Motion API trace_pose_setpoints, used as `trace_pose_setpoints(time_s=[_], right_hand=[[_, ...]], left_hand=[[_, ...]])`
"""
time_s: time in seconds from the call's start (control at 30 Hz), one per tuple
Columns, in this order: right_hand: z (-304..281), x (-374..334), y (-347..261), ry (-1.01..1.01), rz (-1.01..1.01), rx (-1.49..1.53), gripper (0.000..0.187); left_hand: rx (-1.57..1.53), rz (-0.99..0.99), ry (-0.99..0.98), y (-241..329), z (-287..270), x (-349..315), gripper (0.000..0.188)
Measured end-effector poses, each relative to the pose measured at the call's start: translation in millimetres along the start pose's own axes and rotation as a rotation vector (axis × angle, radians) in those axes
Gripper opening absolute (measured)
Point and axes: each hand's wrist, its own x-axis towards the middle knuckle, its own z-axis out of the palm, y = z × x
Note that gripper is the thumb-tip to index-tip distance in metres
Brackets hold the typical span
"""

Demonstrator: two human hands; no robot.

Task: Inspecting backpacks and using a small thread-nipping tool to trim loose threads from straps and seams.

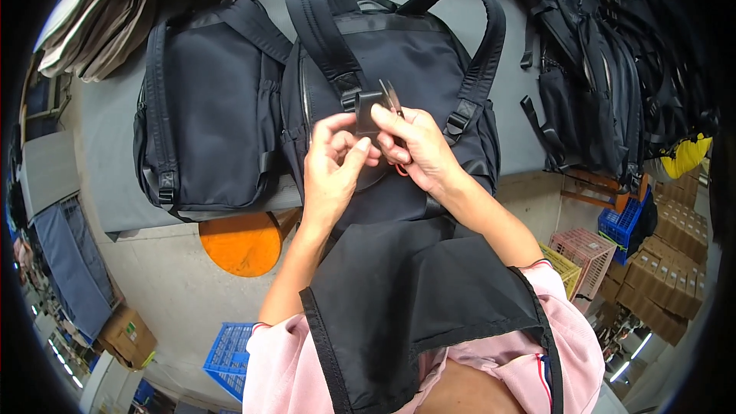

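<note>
A dark navy backpack [414, 54] lies on the table in front of me, its shoulder straps toward me. From the buckle of its left shoulder strap [326, 27] comes a black webbing strap end [369, 115], raised between my hands. My left hand [333, 161] has its fingers curled and pinches the lower edge of this webbing. In my right hand [418, 146] is a small pair of scissors [392, 98], blades pointing up and away, with a bit of red handle showing below. My right thumb rests against the webbing. The fingers behind it are partly hidden.
Another navy backpack [215, 107] lies at the left, and several black ones [590, 84] are piled at the right on the grey table [115, 146]. Beige fabric pieces [100, 23] are stacked at the far left. An orange stool [241, 244] and blue crate [228, 356] stand below.
</note>
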Motion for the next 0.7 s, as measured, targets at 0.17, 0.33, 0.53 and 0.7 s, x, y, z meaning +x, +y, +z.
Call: trace_pose_setpoints(time_s=[0.17, 0.33, 0.53, 0.7], right_hand=[[3, 1, -1, 0.09, -0.036, 0.054, 0.022], [2, -19, 4, 0.356, -0.615, -0.721, 0.034], [-2, -16, 1, 0.237, -0.638, -1.114, 0.017], [-24, -29, 0, 0.302, -0.587, -0.771, 0.024]], left_hand=[[0.399, 0.021, 0.056, -4, -3, 1, 0.017], [0.246, -0.076, 0.067, -2, -3, 4, 0.017], [0.208, -0.03, 0.057, -5, -3, 7, 0.015], [0.204, 0.257, 0.177, 36, -37, 19, 0.046]])
